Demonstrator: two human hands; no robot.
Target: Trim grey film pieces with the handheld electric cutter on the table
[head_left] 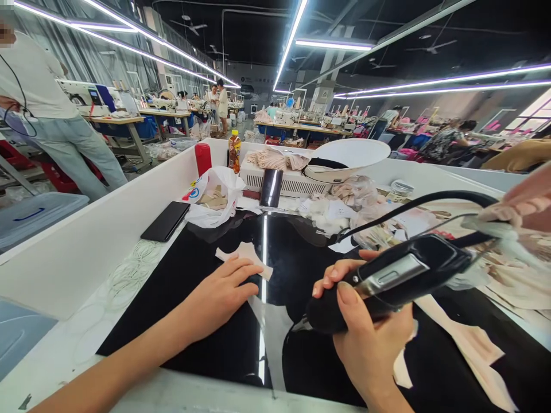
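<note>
My left hand [230,287] lies flat with its fingers stretched over a small beige fabric piece [245,252] on a glossy black board [206,338]. In my right hand [365,344] is a black corded handheld tool [400,278] with a silver panel, its kind unclear. My fingers wrap round its rounded front end, which tilts down toward the board. A thick black cord [430,198] loops from its back end, where a pale strip [495,226] is tied. Beside and under my right hand lie more beige fabric pieces [473,338].
Left of the board are a black phone [166,221] and coiled pale cord [133,272]. Behind it stand a white plastic bag [215,198], a drink bottle [234,152] and a white box [297,182]. Fabric heaps [516,287] lie right. A person [51,109] stands left, beyond the white wall [112,229].
</note>
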